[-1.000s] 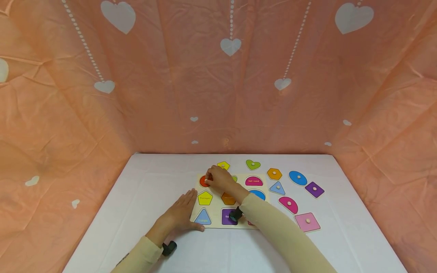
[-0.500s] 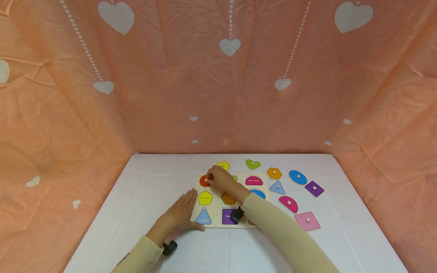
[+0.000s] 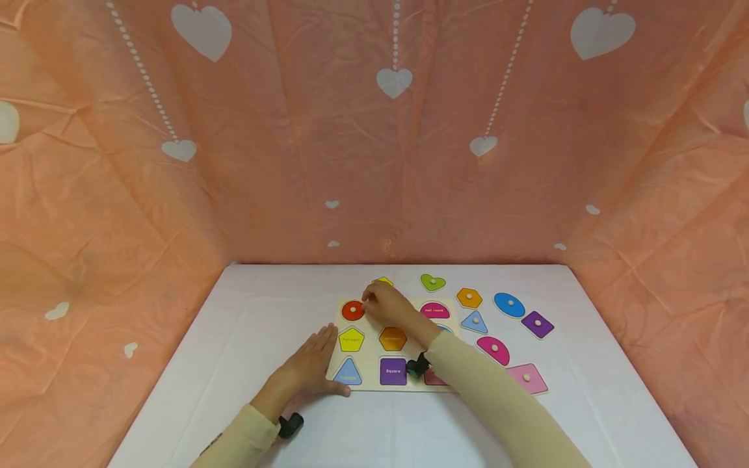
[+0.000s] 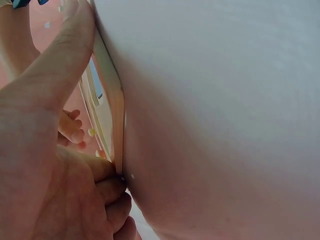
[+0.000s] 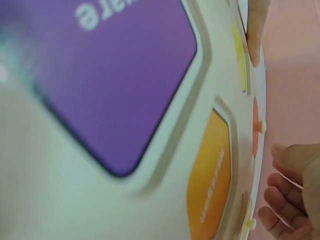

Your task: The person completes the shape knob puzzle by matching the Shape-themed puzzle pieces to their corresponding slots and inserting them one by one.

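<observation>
In the head view, a red round piece with a small knob (image 3: 348, 314) lies in the top left place of the pale puzzle board (image 3: 372, 365). Just right of it is my right hand (image 3: 391, 307), its fingers loosely bent and apart from the knob. The right wrist view shows a gap between those fingertips (image 5: 278, 150) and the red piece (image 5: 255, 135). My left hand (image 3: 313, 364) lies with straight fingers along the board's left edge, thumb at the near edge. A yellow pentagon piece (image 3: 383, 280) is partly hidden behind my right hand.
Right of and behind the board lie loose knobbed pieces: a green heart (image 3: 429, 285), an orange hexagon (image 3: 465, 301), a blue oval (image 3: 504, 304), a purple square (image 3: 534, 328), a light blue triangle (image 3: 473, 327), a magenta half round (image 3: 490, 353) and a pink shape (image 3: 529, 386).
My right hand has let go of the red piece's knob and moved slightly right. The red piece stays in its place on the board. My left hand has not moved.
</observation>
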Available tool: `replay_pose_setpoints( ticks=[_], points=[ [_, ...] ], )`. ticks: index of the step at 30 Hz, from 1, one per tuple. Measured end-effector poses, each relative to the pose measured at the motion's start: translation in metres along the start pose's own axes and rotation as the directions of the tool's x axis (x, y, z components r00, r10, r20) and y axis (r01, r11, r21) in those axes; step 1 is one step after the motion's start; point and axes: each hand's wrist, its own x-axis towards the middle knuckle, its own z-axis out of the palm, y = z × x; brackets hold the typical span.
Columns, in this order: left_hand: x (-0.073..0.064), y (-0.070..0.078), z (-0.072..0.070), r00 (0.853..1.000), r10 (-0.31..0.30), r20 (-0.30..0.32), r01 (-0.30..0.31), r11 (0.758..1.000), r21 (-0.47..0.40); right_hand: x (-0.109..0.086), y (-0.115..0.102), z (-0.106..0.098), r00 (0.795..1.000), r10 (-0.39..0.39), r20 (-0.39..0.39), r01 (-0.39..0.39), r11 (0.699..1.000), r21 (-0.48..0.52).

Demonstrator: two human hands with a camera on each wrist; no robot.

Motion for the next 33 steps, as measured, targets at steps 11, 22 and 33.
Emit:
replay_pose_setpoints(
  ticks=[11,22,33],
  points=[
    [-0.002,0.003,-0.003,1.0,-0.016,0.003,0.016,1.0,-0.025,-0.012,0.02,-0.023,0.997,0.076,-0.034,-0.074,0.996,0.057],
    [-0.002,0.003,-0.001,1.0,-0.008,-0.001,0.008,1.0,-0.029,-0.021,0.046,-0.039,0.99,0.115,-0.08,-0.11,0.992,0.065],
    [-0.002,0.003,0.0,1.0,-0.019,-0.01,0.019,0.999,-0.026,-0.024,0.062,-0.056,0.976,0.178,-0.123,-0.17,0.983,0.07]
  ],
)
